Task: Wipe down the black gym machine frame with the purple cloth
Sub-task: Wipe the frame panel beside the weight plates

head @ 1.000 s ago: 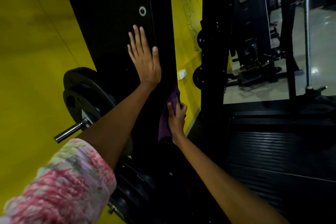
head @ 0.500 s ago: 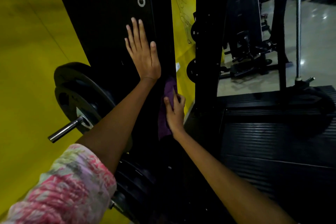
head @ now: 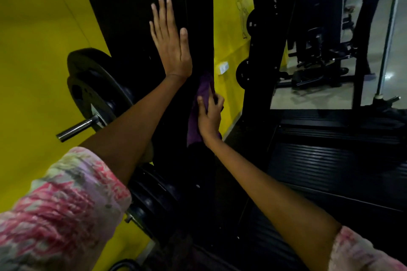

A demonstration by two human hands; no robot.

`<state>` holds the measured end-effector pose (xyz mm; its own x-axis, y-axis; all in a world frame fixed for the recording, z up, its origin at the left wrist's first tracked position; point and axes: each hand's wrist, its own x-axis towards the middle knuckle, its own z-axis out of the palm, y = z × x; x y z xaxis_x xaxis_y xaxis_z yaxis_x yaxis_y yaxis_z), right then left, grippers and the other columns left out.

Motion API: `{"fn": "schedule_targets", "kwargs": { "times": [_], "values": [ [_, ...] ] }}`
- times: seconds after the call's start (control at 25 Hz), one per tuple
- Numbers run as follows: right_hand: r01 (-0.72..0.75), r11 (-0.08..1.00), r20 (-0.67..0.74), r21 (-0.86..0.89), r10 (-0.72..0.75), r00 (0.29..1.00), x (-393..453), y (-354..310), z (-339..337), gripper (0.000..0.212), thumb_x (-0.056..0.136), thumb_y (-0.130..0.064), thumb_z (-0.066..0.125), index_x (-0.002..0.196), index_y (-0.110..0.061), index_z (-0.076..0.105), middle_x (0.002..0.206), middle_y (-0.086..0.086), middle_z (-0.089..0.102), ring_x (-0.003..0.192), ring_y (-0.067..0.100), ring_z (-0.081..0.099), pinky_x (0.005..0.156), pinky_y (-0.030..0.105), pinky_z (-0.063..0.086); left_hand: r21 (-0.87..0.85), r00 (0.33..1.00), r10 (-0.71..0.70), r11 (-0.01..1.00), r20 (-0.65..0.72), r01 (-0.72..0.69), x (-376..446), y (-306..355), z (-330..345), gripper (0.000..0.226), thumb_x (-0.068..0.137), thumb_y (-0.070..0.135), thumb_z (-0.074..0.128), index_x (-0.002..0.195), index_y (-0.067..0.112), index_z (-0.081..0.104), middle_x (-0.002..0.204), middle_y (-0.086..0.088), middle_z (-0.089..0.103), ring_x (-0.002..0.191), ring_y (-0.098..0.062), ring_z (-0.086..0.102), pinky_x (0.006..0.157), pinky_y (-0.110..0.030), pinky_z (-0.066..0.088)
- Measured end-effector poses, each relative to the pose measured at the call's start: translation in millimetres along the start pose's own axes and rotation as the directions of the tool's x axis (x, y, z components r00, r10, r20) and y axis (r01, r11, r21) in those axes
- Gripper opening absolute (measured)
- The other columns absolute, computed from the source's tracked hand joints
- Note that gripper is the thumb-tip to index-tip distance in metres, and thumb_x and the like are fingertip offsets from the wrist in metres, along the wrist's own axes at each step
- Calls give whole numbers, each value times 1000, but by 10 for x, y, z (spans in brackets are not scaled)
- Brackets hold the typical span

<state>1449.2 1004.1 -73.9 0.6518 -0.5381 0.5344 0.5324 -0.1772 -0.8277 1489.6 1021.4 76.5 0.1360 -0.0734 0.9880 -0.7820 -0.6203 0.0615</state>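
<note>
Since the earlier frame, both hands sit slightly higher on the tall black metal gym machine frame (head: pixel 136 28), which stands against a bright yellow wall (head: pixel 33 50). Round black weight plates (head: pixel 94 86) hang on a steel peg (head: pixel 77 127) at its left. The left hand (head: pixel 170 39) presses flat, fingers straight, on the upright's face. The right hand (head: pixel 210 116) clamps its grip around the crumpled purple cloth (head: pixel 198 112), holding it against the frame's right edge.

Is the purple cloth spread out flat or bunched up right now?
Bunched up. The cloth sits in a long crumpled strip against the frame's edge, gripped by the right hand, not laid flat.
</note>
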Motion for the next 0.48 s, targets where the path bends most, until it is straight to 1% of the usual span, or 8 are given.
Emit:
{"fn": "schedule_targets", "kwargs": {
  "times": [0.08, 0.12, 0.16, 0.2, 0.28, 0.36, 0.44, 0.48],
  "values": [
    [-191, 979, 5, 76, 192, 981, 193, 35, -51, 42, 100, -21, 46, 138, -4, 45, 113, 10, 36, 109, 29, 48, 86, 29, 38, 1, 999, -23, 1000, 31, 23, -7, 28, -19, 84, 96, 58, 9, 143, -9, 28, 150, -31, 24, 141, -39, 13, 115, -48, 5],
    [-309, 945, 13, 108, 309, 951, 318, -2, -60, 43, 100, -23, 44, 141, -7, 42, 110, 8, 35, 110, 32, 48, 88, 30, 36, 2, 998, -38, 999, 40, 37, -3, 40, -36, 84, 96, 58, 11, 143, -9, 28, 150, -31, 24, 141, -39, 13, 115, -48, 6],
    [-369, 922, 5, 117, 371, 929, 423, -68, -57, 45, 101, -25, 43, 143, -12, 39, 112, 9, 36, 110, 32, 48, 91, 31, 34, 9, 998, -44, 999, 50, 44, 6, 48, -59, 83, 96, 57, 13, 143, -9, 29, 150, -31, 24, 141, -38, 13, 115, -50, 8],
    [-370, 923, -6, 106, 373, 928, 488, -158, -41, 46, 100, -27, 44, 144, -15, 38, 116, 12, 38, 110, 31, 48, 92, 32, 34, 19, 997, -49, 999, 60, 48, 13, 55, -83, 82, 96, 56, 16, 142, -10, 30, 149, -32, 25, 141, -39, 15, 115, -51, 11],
    [-219, 971, -39, 101, 224, 974, 484, -367, -15, 45, 99, -25, 48, 142, -12, 43, 122, 18, 41, 109, 31, 49, 94, 34, 38, 20, 995, -63, 998, 81, 62, 28, 70, -131, 77, 96, 52, 24, 141, -9, 33, 148, -31, 28, 140, -42, 21, 116, -46, 16],
    [52, 995, -55, 85, -48, 997, 341, -435, -3, 44, 96, -23, 51, 137, -7, 48, 125, 24, 43, 113, 34, 49, 92, 36, 44, -5, 993, -80, 997, 84, 81, 75, 79, -204, 65, 96, 41, 33, 138, -8, 38, 145, -28, 34, 138, -36, 30, 114, -27, 19],
    [253, 967, 16, 13, -253, 967, 148, -306, -65, 47, 98, -32, 46, 138, -8, 47, 126, 24, 43, 114, 35, 48, 85, 35, 47, -35, 991, -111, 993, 71, 114, 131, 106, -298, 55, 95, 31, 34, 134, -6, 44, 137, -23, 44, 130, -9, 37, 105, -12, 25],
    [287, 958, 70, -5, -286, 956, 100, -172, -105, 52, 98, -41, 40, 139, -10, 46, 123, 22, 43, 112, 33, 48, 82, 34, 47, -50, 990, -126, 990, 63, 129, 156, 124, -335, 51, 96, 28, 34, 132, -5, 47, 132, -19, 47, 122, 6, 38, 100, -10, 28]
  ]
}}
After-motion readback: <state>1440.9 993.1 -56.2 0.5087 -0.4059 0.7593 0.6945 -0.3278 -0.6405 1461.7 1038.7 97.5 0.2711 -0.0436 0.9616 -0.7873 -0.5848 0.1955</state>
